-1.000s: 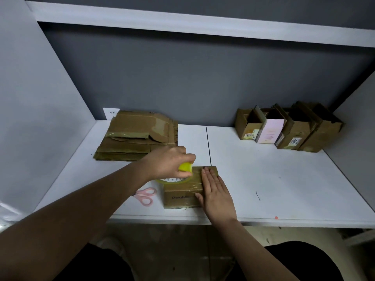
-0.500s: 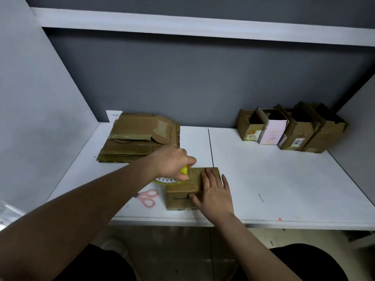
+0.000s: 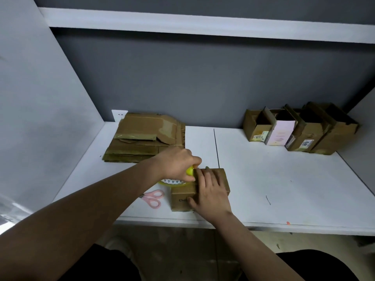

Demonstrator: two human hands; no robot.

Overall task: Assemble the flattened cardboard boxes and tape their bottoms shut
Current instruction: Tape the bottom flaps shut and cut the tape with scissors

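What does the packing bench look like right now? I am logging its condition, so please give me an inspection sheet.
Surface: white table with a dark seam and small marks.
Job's things: box near the front edge; stack of flat cardboard at back left; tape roll beside the box; four open boxes in a row at back right.
Clutter: pink scissors left of the box.
Grips: left hand curled round the tape roll's yellow part; right hand flat on the box top.
Cables: nothing seen.
Surroundings: grey walls, white shelf above, wall outlet behind the cardboard.
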